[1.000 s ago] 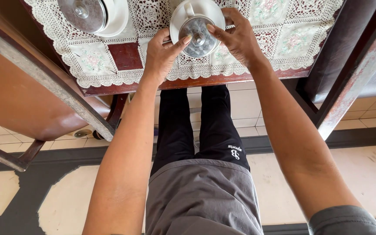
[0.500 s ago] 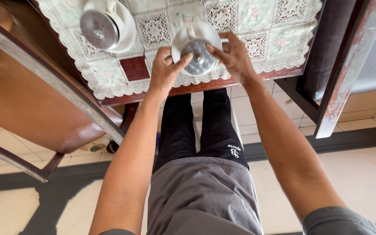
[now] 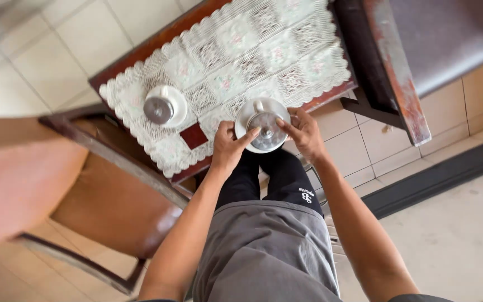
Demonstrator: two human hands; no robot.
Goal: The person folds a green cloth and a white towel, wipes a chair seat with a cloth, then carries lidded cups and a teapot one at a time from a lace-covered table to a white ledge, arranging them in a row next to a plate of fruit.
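Observation:
A white cup with a shiny metal lid (image 3: 266, 132) stands on a white saucer (image 3: 249, 114) near the front edge of a small wooden table (image 3: 141, 51). My left hand (image 3: 228, 147) touches the lid from the left, thumb and fingers closed against its rim. From the right, my right hand (image 3: 304, 132) grips the same lid with its fingertips. A second lidded cup on a saucer (image 3: 164, 107) sits further left on the white lace cloth (image 3: 236, 61), apart from both hands.
A wooden chair with an orange-brown seat (image 3: 107, 196) stands at the left, close to the table. Another dark wooden chair frame (image 3: 389, 67) is at the right. My legs in grey shorts and black leggings are below the table edge. Tiled floor lies around.
The view has swung and pulled back, so the table now appears tilted and further away. Both hands stay on the lidded cup in nearly the same grip.

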